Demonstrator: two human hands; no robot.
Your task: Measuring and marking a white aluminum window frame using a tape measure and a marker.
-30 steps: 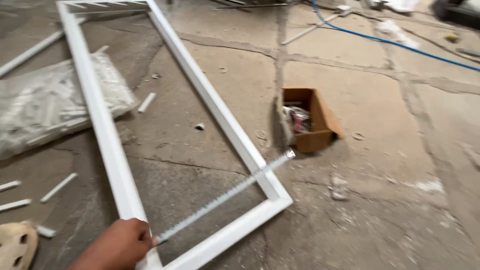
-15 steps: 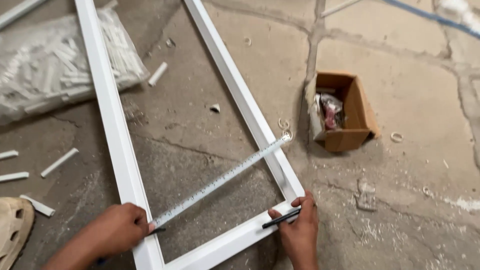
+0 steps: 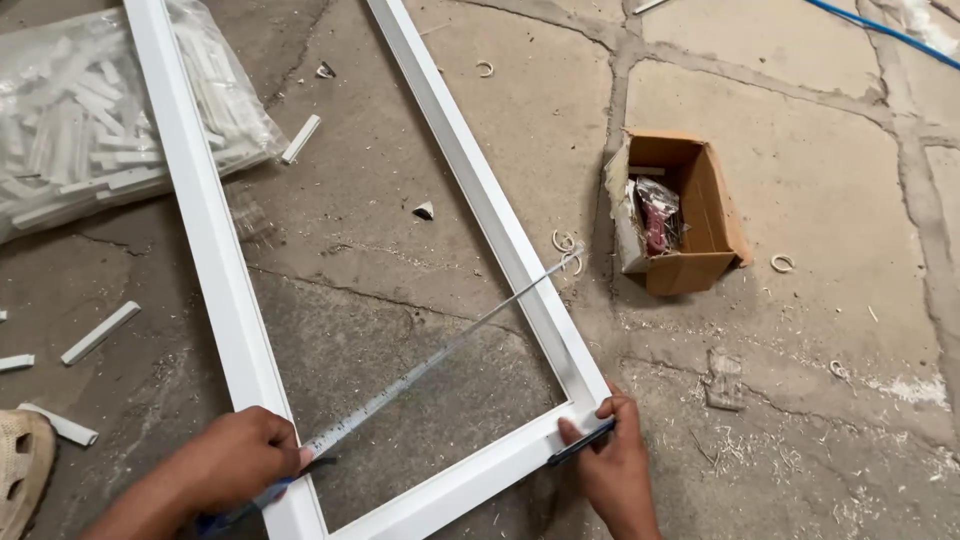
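Observation:
A white rectangular frame [image 3: 470, 170] lies flat on the rough concrete floor. My left hand [image 3: 238, 460] rests on its left rail near the bottom corner, pinching a metal tape measure [image 3: 440, 350] that stretches diagonally up to the right rail. My right hand [image 3: 612, 462] presses on the frame's bottom right corner and holds a dark pen or pencil [image 3: 580, 443] against it.
An open cardboard box [image 3: 690, 215] with small packets sits right of the frame. A clear plastic bag of white pieces [image 3: 80, 130] lies top left. Loose white offcuts [image 3: 100, 332] and a sandal [image 3: 20, 470] are at the left. A blue cable [image 3: 880, 30] crosses top right.
The camera has moved closer and lower. My right hand came into view and settled on the bottom right corner with the pen. My left hand keeps the tape in place.

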